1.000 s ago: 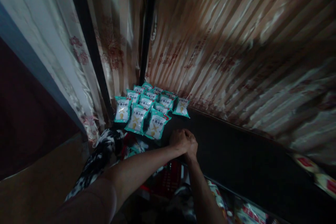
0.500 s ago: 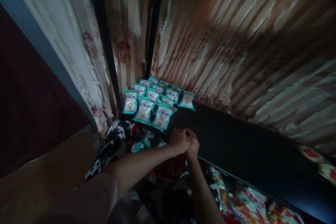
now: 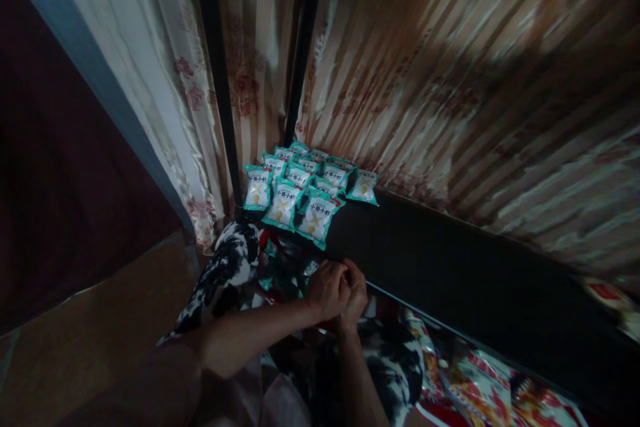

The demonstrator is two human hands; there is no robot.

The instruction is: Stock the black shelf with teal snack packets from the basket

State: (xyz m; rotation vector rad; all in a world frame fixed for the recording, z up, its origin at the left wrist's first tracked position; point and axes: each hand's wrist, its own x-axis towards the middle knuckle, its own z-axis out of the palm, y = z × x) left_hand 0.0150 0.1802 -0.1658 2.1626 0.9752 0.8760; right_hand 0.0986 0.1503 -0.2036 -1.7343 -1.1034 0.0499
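Observation:
Both hands are drawn together at the front edge of a black shelf (image 3: 430,260). My left hand (image 3: 326,288) has its fingers curled and presses against my right hand (image 3: 355,293), which is closed too. Whatever may lie between them is hidden. Just beyond, several green-and-white snack bags (image 3: 317,216) stand in rows at the shelf's left end. Below my hands, more green packets (image 3: 270,250) show in a dark red container, partly covered by my forearm.
Pleated, flower-printed curtains (image 3: 450,93) hang behind the shelf, with black posts (image 3: 305,40) at the left corner. Large red-and-white bags (image 3: 480,380) lie below the shelf at right. Blurred packets (image 3: 607,293) sit at its far right. My patterned trouser leg (image 3: 235,253) is beside the container.
My joined hands have moved back towards my body and slightly left, away from the shelf edge. The view has shifted a little; the standing bags look unchanged.

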